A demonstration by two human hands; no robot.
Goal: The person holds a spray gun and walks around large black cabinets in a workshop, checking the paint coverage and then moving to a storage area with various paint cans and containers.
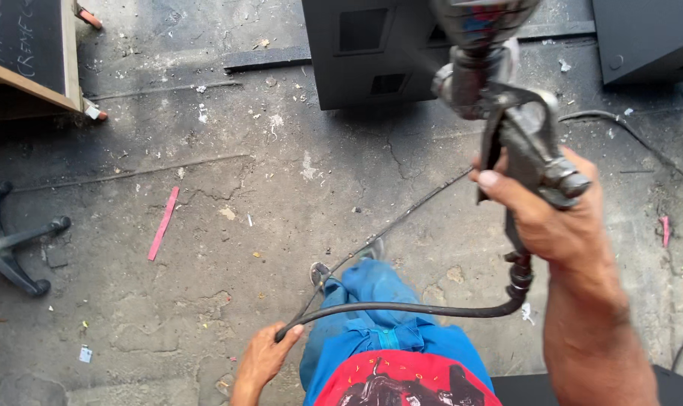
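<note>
My right hand (556, 214) is wrapped around the grip of a grey metal spray gun (526, 131), one finger on its trigger; the gun's cup and nozzle point away toward the top of the view. A black hose (402, 308) runs from the gun's base leftward to my left hand (265, 355), which is closed around a loop of it. A further stretch of hose (402, 216) trails over the cracked concrete floor. My blue trousers (371, 316) and red shirt show below.
A dark grey painted cabinet (364, 53) lies on the floor ahead, another dark panel (646, 37) at top right. A wooden board (29, 53) stands top left, a black chair base (10, 240) at left, and a red strip (163, 223) lies on the floor.
</note>
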